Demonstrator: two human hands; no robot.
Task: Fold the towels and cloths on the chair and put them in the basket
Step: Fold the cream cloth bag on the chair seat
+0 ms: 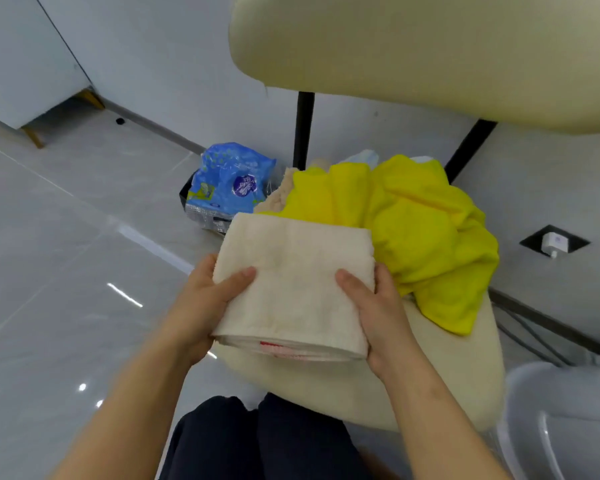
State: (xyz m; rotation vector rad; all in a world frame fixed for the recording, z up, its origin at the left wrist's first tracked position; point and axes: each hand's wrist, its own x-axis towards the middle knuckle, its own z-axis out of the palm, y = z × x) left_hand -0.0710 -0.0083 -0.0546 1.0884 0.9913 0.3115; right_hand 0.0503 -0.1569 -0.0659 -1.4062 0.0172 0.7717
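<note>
I hold the folded towel over the near part of the chair. My left hand and right hand each pinch one side, thumb on top, fingers hidden beneath. A crumpled yellow cloth lies just beyond it, and the basket stands near right.

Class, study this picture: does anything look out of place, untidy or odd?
The yellow cloth lies crumpled and unfolded on the cream padded chair seat, unlike the folded cream towel gripped by the left hand and right hand. Nothing looks spilled or damaged.
</note>
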